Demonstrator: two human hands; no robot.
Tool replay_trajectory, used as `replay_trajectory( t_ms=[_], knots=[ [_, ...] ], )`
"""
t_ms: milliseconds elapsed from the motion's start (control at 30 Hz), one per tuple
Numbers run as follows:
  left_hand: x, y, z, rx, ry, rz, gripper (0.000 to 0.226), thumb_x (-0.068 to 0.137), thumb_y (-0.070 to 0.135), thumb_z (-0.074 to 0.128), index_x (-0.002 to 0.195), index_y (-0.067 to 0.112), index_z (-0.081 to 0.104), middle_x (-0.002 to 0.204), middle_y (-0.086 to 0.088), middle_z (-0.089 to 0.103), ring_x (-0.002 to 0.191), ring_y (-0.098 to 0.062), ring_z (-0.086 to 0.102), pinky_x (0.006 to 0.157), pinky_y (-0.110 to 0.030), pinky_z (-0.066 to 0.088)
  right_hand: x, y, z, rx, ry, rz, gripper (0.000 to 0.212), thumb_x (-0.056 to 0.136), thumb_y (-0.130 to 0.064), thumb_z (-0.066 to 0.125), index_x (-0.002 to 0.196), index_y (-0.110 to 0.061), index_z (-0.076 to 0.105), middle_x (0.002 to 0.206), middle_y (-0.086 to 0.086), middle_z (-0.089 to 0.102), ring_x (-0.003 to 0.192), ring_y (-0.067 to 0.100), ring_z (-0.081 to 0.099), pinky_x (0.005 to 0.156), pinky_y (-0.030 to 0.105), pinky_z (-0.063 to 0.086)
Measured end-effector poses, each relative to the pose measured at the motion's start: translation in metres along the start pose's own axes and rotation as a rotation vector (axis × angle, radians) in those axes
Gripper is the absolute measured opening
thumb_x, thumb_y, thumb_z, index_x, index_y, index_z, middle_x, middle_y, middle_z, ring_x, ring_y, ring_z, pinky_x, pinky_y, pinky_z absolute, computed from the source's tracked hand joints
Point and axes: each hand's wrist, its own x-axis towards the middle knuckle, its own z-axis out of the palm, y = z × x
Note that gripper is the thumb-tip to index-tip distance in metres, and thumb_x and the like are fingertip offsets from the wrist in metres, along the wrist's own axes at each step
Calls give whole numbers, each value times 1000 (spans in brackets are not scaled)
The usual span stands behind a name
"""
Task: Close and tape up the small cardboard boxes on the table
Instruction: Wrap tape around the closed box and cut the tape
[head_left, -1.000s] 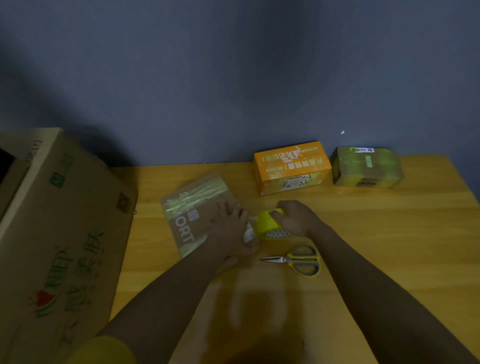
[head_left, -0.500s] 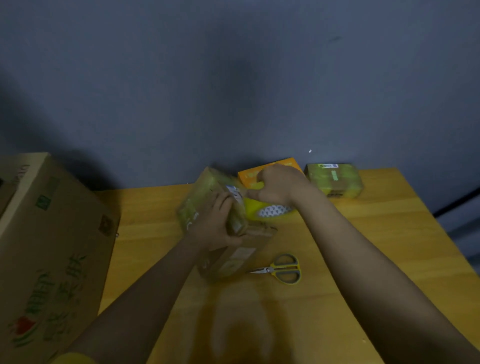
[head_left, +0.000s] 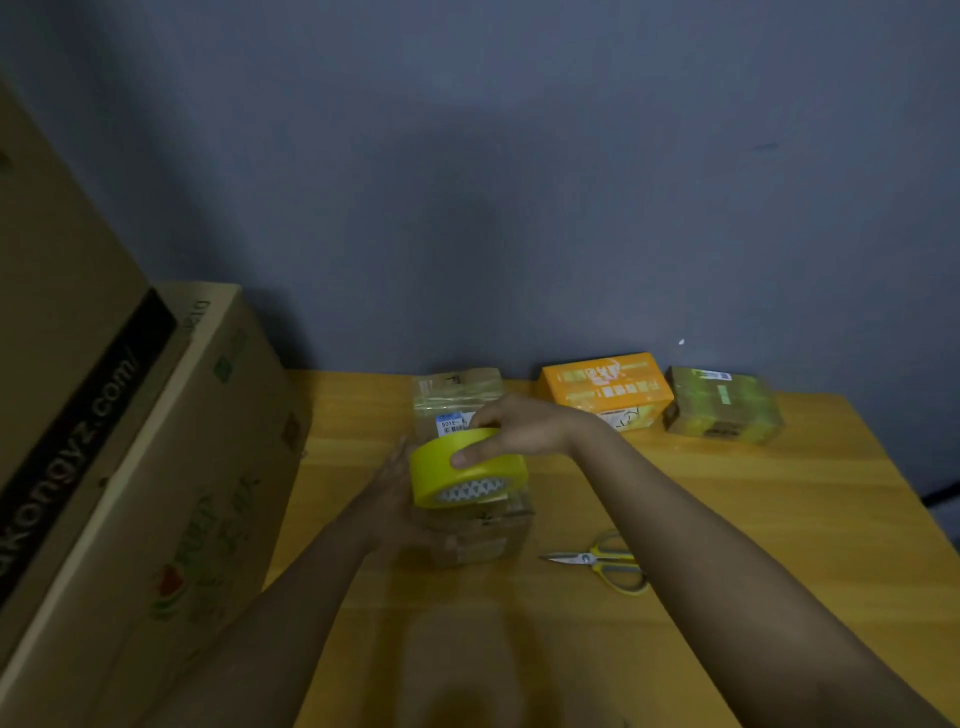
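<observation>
Brown box lengthwise under the tape roll, mid-table

The small cardboard box (head_left: 470, 525) lies with its long axis running from the person toward the wall, closed and glossy with tape. Right hand (head_left: 522, 428) grips the yellow tape roll (head_left: 467, 467) above it; left hand (head_left: 397, 493) rests straight-fingered against its left side. Right of this box lie scissors (head_left: 605, 564); beyond, an orange box (head_left: 605, 389) and green-taped box (head_left: 722, 405), both shut; left, a big carton (head_left: 171, 493)

A pair of yellow-handled scissors (head_left: 602, 563) lies flat on the wooden worktop (head_left: 753, 519), toward its right side, blades pointing left. A large printed cardboard carton (head_left: 171, 493) stands at the left edge. Behind rises a grey-blue wall (head_left: 493, 182).
</observation>
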Motion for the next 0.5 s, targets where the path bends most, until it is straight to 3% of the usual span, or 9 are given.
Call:
replay_trajectory(
  t_ms=[67,133,233,333,400,433,467,500],
  knots=[
    [-1,2,4,-140,47,-25,117,40,82,72,139,60,13,153,19,7,146,-10,-5,121,-36,2,1,9,10,141,58,55,45,77,-55,72,103,-20,67,104,-6,63,100,15,57,75,25,40],
    [-2,4,8,-162,92,-101,129,37,82,73,147,40,22,157,10,13,148,-21,8,119,-44,17,-1,15,18,306,145,108,70,75,-54,73,133,-19,55,138,-3,51,123,16,48,89,23,37],
    [-3,2,12,-126,114,-64,123,49,77,68,149,21,24,158,1,19,147,-22,14,116,-47,24,-3,20,19,310,188,115,83,72,-59,73,138,-15,50,144,1,48,127,17,47,91,23,38],
    [-4,-1,11,-37,77,-97,118,55,68,75,150,19,23,159,5,9,147,-16,10,117,-42,22,-10,14,2,123,265,109,89,62,-75,69,127,-15,61,133,2,58,120,19,55,89,26,43],
    [-4,-5,13,-7,56,-112,114,62,59,80,150,20,19,159,10,3,145,-12,10,117,-38,21,-18,16,-19,-52,334,131,81,55,-80,68,106,-17,69,108,-5,68,100,16,62,77,30,48],
    [-4,-6,14,-10,48,-115,113,63,57,80,150,21,18,158,12,1,144,-11,10,116,-38,22,-23,22,-30,-137,370,160,65,54,-79,69,81,-20,68,80,-10,65,78,13,61,63,30,45],
    [-3,-6,15,-10,46,-117,112,63,57,80,149,21,17,158,13,0,144,-12,11,116,-38,23,-28,29,-40,-211,396,199,56,56,-77,70,59,-24,54,56,-14,49,58,10,50,51,29,35],
    [-1,-6,15,-4,44,-115,113,63,57,80,149,21,17,158,14,0,144,-13,11,116,-38,23,-31,39,-47,-259,406,254,60,58,-76,70,51,-25,40,47,-12,35,49,10,38,48,29,26]
  ],
)
